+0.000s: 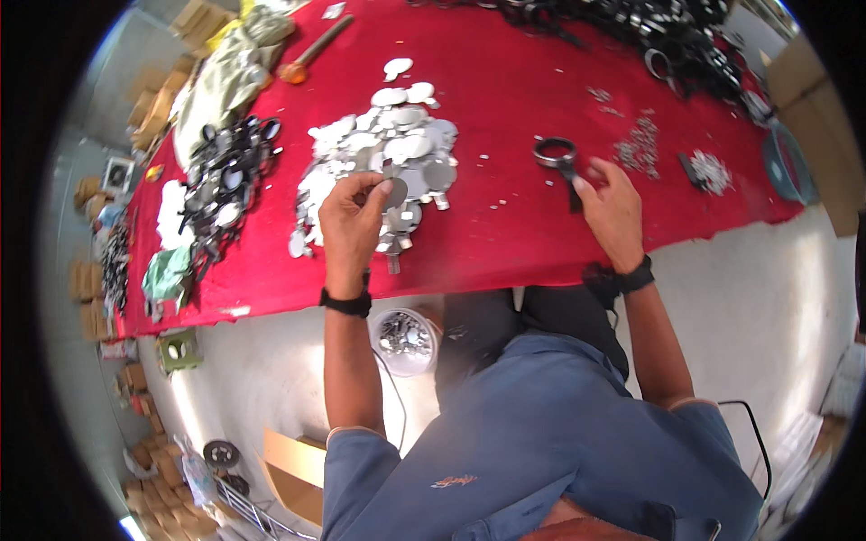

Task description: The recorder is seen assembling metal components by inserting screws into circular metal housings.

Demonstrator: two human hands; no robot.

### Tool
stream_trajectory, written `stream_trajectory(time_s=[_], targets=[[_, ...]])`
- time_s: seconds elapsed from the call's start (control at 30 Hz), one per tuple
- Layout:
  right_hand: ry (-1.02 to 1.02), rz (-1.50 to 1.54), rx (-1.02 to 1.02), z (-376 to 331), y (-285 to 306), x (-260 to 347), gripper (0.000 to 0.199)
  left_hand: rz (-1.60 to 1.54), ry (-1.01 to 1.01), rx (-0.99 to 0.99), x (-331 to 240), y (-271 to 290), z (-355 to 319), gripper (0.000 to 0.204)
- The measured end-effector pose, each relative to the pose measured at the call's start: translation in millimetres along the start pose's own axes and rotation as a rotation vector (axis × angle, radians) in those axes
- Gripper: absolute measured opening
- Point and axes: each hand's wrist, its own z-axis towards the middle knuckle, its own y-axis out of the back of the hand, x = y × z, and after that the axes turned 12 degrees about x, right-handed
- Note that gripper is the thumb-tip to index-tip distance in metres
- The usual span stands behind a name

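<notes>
My left hand [347,219] pinches a round grey disc [395,194] between thumb and fingers, at the right side of a heap of white and grey discs [338,149], several with small tabs. My right hand [615,209] grips a black ring-shaped frame with a handle [555,153]; its thumb is on the handle and the ring tilts up to the left. Whether anything sits inside the ring I cannot tell. Right of that frame lies a scatter of small metal parts [639,144].
Black round-headed pieces [230,180] lie left on the red cloth [505,248], more black frames [631,27] at the far right. A hammer-like tool [316,50] lies at the back. White bits [711,171] and a teal basin [787,167] are right; a white bucket [405,365] stands below the edge.
</notes>
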Motion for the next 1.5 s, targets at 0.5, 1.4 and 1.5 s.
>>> stream_trajectory(time_s=[0.5,1.4,1.5], targets=[[-0.046,0.472,0.447,-12,35,39,0.025,-0.346,0.014,0.659,-71,-145,7,0.02],[0.122,-0.231,-0.068,29,-13,15,0.019,-0.089,-0.062,0.336,-17,-213,57,0.052],[0.125,-0.271,-0.069,28,-7,13,0.018,0.019,0.013,0.404,-40,-209,52,0.047]])
